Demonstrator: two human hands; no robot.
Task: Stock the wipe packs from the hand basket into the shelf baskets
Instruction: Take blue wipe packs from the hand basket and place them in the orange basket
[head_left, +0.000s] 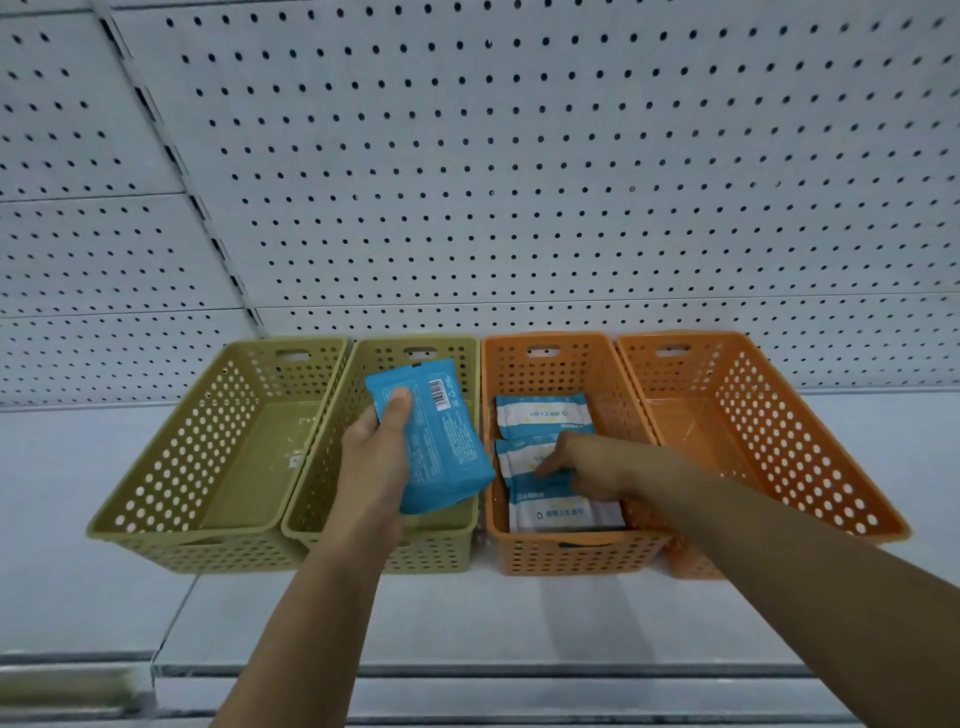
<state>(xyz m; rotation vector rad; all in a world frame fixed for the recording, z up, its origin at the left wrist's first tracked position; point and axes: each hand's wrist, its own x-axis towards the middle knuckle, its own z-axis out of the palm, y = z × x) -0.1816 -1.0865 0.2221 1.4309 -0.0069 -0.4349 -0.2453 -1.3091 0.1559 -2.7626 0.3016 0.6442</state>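
Note:
Two green baskets and two orange baskets stand in a row on the white shelf. My left hand grips a blue wipe pack, label side down, above the second green basket. My right hand reaches into the first orange basket, fingers closed on the front white-and-blue wipe pack. Two more packs lie behind it: one at the back, one in the middle, partly under my fingers. The hand basket is out of view.
The leftmost green basket and the rightmost orange basket hold nothing. A white pegboard wall rises behind the baskets. The shelf's front edge runs below my forearms.

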